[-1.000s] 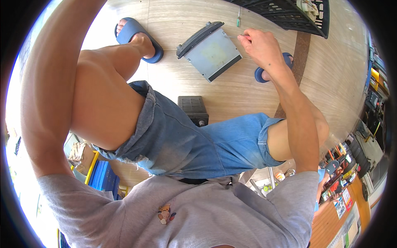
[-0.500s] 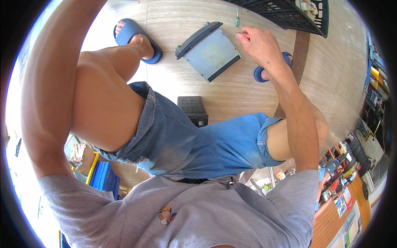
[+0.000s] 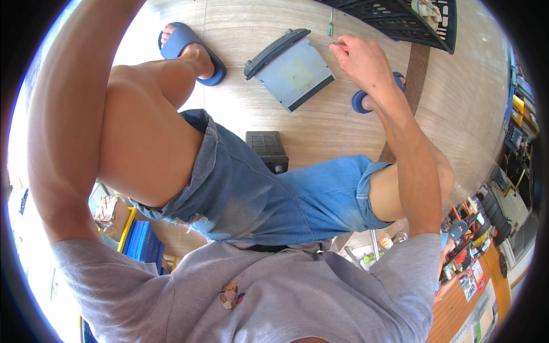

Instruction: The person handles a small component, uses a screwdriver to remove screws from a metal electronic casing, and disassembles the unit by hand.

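My right hand (image 3: 363, 62) is closed, thumb and fingers pinched around a slim red-handled tool (image 3: 343, 47). Only a bit of its red part and a thin tip show; the rest is hidden in the fingers. Just left of that hand, a car stereo unit (image 3: 294, 73) lies on the floor, with a silver metal casing and a black front panel turned toward the far left. The hand is near its right corner without visible contact. My left arm (image 3: 71, 114) runs up past the top edge, so the left hand is out of the picture.
A green-handled screwdriver (image 3: 330, 27) lies beyond the stereo. At the far right stands a black plastic crate (image 3: 400, 23) with pale items inside. A black box (image 3: 267, 150) sits between my knees. Blue bins (image 3: 143, 246) are at lower left; another person is at a wooden table (image 3: 466, 308), lower right.
The whole picture has shifted very slightly. My right hand keeps its pinch beside the stereo, and the stereo stays in place on the floor.
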